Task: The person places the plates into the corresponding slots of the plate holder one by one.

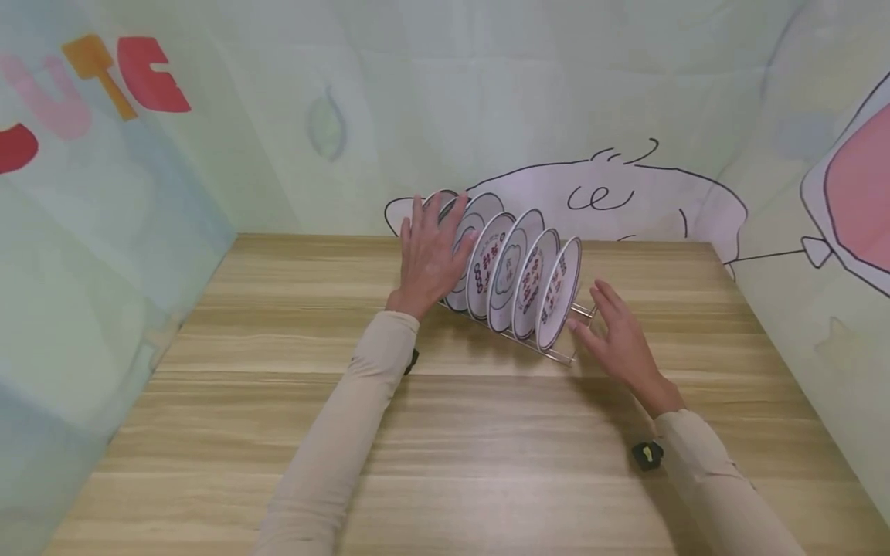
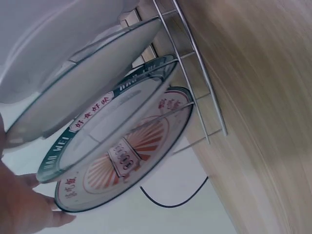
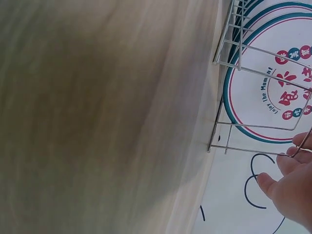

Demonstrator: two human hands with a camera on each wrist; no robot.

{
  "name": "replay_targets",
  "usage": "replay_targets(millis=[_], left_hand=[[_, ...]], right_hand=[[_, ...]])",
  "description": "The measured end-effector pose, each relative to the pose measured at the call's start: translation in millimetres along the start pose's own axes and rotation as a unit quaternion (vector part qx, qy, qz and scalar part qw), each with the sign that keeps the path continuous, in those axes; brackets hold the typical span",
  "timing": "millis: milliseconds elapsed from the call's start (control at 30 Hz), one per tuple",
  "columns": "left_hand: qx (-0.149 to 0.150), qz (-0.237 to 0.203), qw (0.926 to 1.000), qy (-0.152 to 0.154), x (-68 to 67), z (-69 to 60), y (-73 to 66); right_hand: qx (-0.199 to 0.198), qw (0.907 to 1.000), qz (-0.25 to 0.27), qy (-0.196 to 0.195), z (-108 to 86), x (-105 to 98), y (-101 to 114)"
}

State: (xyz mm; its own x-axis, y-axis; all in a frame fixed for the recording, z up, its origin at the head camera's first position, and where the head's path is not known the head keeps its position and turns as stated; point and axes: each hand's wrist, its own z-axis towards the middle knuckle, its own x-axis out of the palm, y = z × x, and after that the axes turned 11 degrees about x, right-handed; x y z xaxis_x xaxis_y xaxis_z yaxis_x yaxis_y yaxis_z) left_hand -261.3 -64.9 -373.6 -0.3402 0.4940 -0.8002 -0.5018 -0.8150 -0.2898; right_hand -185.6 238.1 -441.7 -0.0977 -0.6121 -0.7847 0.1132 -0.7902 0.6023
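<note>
Several white plates with dark rims and red printing stand on edge in a row in a wire dish rack (image 1: pixel 556 355). My left hand (image 1: pixel 433 259) lies over the plates at the rack's left end, fingers spread and mostly straight. In the left wrist view its fingertips are at the edges of a green-rimmed plate (image 2: pixel 107 129) and the sunburst-patterned plate (image 2: pixel 122 163). My right hand (image 1: pixel 621 340) is beside the rack's right end, near the rightmost plate (image 1: pixel 559 293). Its fingers are loosely extended by the end wires; whether they touch is unclear.
The rack stands slantwise on a wood-grain table (image 1: pixel 445 455), near its back edge. Behind rises a pale printed backdrop (image 1: pixel 278 116) with cartoon drawings, which also covers both sides. A small black device (image 1: pixel 648 455) sits at my right wrist.
</note>
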Motion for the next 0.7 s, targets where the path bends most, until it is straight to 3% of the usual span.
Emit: replay_targets(millis=[200,467,700], left_hand=[[-0.023,0.009,0.9996,0.013,-0.2,0.3,-7.1],[-0.064,-0.013,0.9971,0.038,-1.8,3.0,-15.6],[-0.069,-0.015,0.9966,0.043,-2.2,5.7,-19.0]], right_hand=[[-0.005,1.0,0.001,0.003,-1.5,1.4,-0.5],[-0.009,1.0,0.003,0.003,-4.6,2.0,-2.3],[-0.012,0.9999,0.0,-0.004,-8.2,1.3,-1.8]])
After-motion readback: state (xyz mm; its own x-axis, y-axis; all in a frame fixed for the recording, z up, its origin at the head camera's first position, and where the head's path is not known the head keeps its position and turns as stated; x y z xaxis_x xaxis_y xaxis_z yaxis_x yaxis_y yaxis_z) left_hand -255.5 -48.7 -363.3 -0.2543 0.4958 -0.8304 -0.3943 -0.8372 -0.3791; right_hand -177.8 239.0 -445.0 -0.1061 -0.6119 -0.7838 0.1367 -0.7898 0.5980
